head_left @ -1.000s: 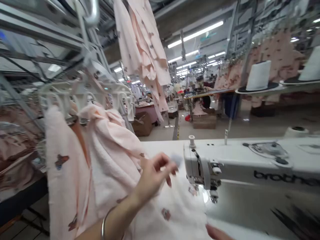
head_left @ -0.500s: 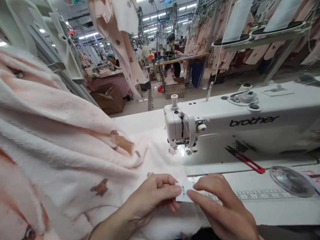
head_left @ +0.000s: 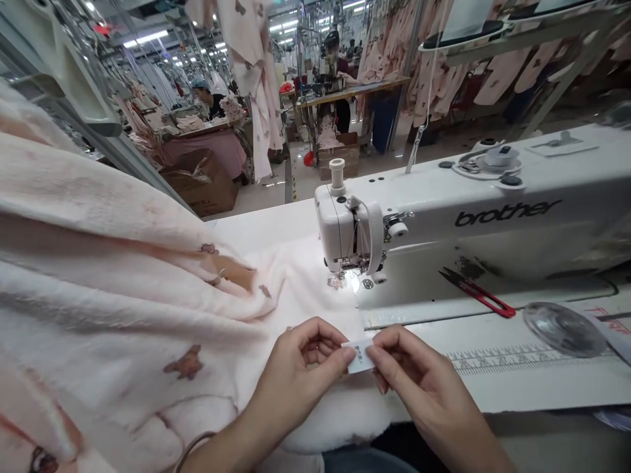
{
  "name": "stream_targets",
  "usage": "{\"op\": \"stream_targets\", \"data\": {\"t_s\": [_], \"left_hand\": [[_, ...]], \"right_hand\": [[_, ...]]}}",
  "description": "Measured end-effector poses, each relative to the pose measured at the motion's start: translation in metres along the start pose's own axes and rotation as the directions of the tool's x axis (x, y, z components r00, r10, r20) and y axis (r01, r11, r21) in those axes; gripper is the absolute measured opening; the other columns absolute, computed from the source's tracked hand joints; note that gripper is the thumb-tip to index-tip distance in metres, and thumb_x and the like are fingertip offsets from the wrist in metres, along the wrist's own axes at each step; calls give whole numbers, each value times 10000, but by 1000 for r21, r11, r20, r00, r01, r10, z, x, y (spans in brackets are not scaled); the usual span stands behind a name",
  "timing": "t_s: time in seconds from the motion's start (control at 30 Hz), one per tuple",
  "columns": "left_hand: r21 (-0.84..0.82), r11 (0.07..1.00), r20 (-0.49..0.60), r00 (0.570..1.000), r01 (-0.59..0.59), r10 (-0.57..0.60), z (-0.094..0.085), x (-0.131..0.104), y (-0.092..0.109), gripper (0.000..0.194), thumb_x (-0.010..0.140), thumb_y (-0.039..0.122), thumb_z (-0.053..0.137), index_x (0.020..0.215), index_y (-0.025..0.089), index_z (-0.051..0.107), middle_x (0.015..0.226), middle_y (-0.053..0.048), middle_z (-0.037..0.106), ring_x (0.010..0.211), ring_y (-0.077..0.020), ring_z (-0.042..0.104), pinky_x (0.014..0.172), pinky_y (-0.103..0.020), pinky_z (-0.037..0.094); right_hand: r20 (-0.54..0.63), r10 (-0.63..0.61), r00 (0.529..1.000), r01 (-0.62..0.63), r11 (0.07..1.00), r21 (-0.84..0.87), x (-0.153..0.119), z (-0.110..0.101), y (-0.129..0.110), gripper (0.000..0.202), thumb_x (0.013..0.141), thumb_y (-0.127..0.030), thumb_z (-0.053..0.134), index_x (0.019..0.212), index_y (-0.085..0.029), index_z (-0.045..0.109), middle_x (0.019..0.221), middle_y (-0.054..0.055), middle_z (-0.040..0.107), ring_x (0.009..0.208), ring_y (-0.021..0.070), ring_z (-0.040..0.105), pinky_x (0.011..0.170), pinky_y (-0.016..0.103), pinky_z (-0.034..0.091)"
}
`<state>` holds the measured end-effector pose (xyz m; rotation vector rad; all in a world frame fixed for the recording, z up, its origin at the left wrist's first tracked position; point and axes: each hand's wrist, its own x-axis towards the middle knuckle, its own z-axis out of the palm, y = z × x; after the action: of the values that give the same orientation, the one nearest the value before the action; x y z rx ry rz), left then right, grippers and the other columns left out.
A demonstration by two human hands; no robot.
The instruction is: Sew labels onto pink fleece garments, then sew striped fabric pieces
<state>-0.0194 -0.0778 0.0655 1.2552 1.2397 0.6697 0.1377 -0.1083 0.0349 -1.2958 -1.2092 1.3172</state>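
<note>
Workshop floor (head_left: 276, 192), 12 o'clock, mostly hidden. Below the machine head (head_left: 349, 228), at 6 o'clock, our left hand (head_left: 309, 369) and right hand (head_left: 418, 373) pinch a label (head_left: 360, 358), print illegible; table edge (head_left: 552, 393) open at 4 o'clock.

2 hands (head_left: 303, 371), 1 label (head_left: 359, 356), 1 Brother mach. (head_left: 434, 203), 1 pr snips (head_left: 488, 301), 2 thd cones (head_left: 466, 18).

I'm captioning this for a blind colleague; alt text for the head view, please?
Left hand and right hand pinch a small white label between them, above pale pink printed fabric. Behind them stands a white Brother sewing machine, with red-handled thread snips to the right.
</note>
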Motion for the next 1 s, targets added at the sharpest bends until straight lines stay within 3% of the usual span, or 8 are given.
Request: {"op": "stream_targets", "data": {"t_s": [0.1,0.2,0.3,0.37,0.53,0.73,0.9,1.0], "left_hand": [[21,1000,30,999,17,-17,-7,4,5,201,768,312,639,740,121,583,613,-3,591,586,-93,550,579,-183,446],[184,981,-64,996,-55,68,-16,18,16,181,766,301,637,728,129,597,607,4,592,568,-92,550,544,-174,427],[369,927,-79,991,-69,106,-16,44,18,148,781,288,602,750,143,612,636,-1,614,575,-107,567,541,-191,423],[455,890,-52,996,-38,69,-12,63,9,114,768,254,592,730,149,617,633,-3,621,572,-118,575,543,-206,419],[476,879,-46,999,33,-12,-6,92,-18,111,735,240,593,667,152,601,572,5,602,526,-122,561,529,-217,407],[401,912,-24,996,89,-87,-10,96,-25,147,763,295,573,717,156,577,549,9,595,487,-118,554,495,-209,415],[387,918,-25,996,85,-82,-10,97,-33,153,771,302,570,730,158,603,597,7,605,542,-115,577,545,-209,420],[402,913,-31,998,69,-62,-10,97,-36,159,767,313,577,728,165,617,637,4,628,560,-117,579,557,-214,421]], "right_hand": [[4,-32,999,32,999,-36,0,-4,10,257,885,-446,489,781,-212,515,658,-36,468,619,113,460,583,232,360],[-58,-177,982,160,960,-231,4,-9,31,166,906,-374,486,954,-223,536,786,-11,529,690,120,503,616,232,398],[2,-462,887,383,733,-562,9,-9,57,148,924,-261,460,1039,-206,534,883,32,519,786,148,503,682,266,415],[84,-554,829,458,584,-670,13,-6,70,149,919,-210,451,1030,-187,548,880,52,501,814,176,488,709,308,410],[84,-574,814,455,541,-707,21,0,73,106,908,-155,451,935,-161,553,827,45,484,789,175,479,700,309,406],[3,-602,798,376,495,-783,36,0,66,177,925,-207,439,1042,-108,528,882,68,523,830,183,491,690,293,407],[42,-541,840,313,421,-851,38,3,71,277,943,-266,395,1142,-133,534,855,57,525,789,195,479,624,306,401],[67,-578,813,357,404,-842,35,1,73,318,927,-244,439,1206,-111,515,874,70,518,783,195,472,633,316,406]]}}
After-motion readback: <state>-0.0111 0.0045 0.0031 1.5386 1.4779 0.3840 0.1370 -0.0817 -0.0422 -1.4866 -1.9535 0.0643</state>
